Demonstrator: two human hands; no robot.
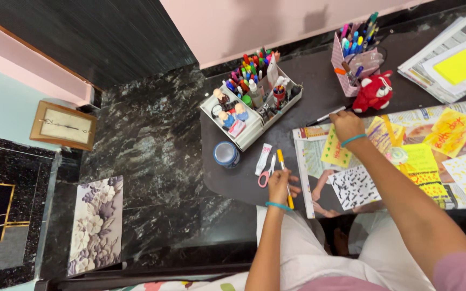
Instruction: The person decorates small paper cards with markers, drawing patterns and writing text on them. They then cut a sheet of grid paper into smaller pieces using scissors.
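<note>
Dark, glossy tabletop (319,91), crowded with craft supplies. Left hand (280,186) at the near edge, fingers curled over a yellow-handled craft knife (282,172) — closed on it or merely resting, hard to tell; long axis running nearly straight away from the body, the far yellow end pointing toward the white organiser tray (254,105) of markers, the near end hidden under the palm. Just beside it, pink-handled scissors (267,173) and a small white tube (264,158), lying roughly parallel, probably dropped within easy reach. Round blue-lidded tin (226,153) a little further left. Right hand (346,125) stretched further out, fingers bunched downward by a white pen (327,115) at the top edge of a yellow paper piece (336,151) — gripping or only touching, unclear. Yellow cut-outs and a black-patterned white sheet (355,186) spread over newspaper (311,156), seemingly as a work mat. Red plush toy (374,92) and pink pen holder (351,59) beyond.
</note>
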